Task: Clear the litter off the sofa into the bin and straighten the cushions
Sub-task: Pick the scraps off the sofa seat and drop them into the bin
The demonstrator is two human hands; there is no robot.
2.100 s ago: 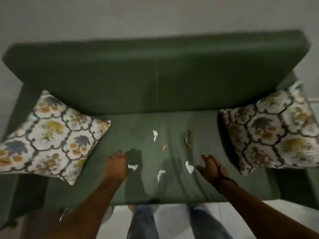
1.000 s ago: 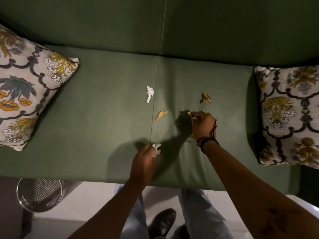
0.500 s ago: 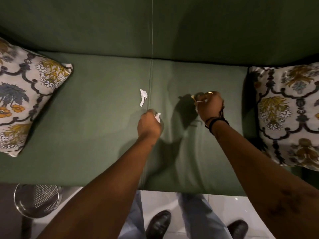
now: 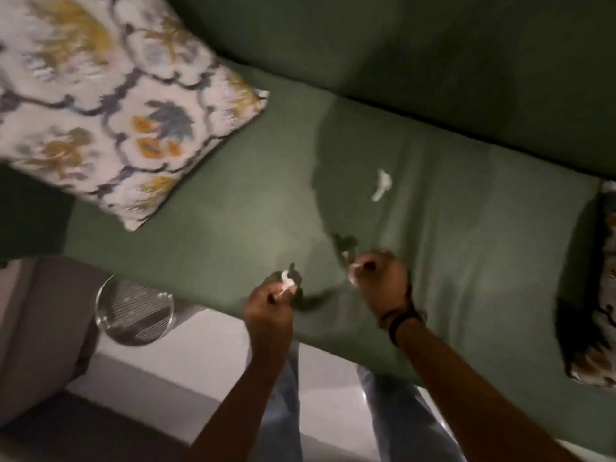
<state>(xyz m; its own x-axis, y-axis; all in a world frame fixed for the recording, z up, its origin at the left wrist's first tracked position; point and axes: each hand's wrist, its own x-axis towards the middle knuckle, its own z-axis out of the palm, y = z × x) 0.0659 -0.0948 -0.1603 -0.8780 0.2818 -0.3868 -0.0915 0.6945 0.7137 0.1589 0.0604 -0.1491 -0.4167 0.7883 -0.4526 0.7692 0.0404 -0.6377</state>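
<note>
My left hand (image 4: 268,303) is closed around white paper scraps near the front edge of the green sofa seat (image 4: 233,208). A white bit pokes out above its fingers. My right hand (image 4: 383,281) is closed on more litter, white and tan bits showing at its knuckles, above the middle of the seat. One white paper scrap (image 4: 381,185) still lies on the seat, farther back. A floral cushion (image 4: 110,105) leans at the sofa's left end. Another floral cushion (image 4: 600,295) shows partly at the right edge. The round wire-mesh bin (image 4: 135,311) stands on the floor, left of my left hand.
The sofa backrest (image 4: 433,61) fills the top of the view. A pale floor (image 4: 200,361) and my legs in jeans (image 4: 400,411) lie below the seat edge. Something grey-brown (image 4: 36,328) stands beside the bin at the lower left. The picture is blurred by motion.
Both hands have pulled back from the middle of the seat toward the front edge and left, litter in them. The view has swung left, bringing the bin and left cushion closer in.
</note>
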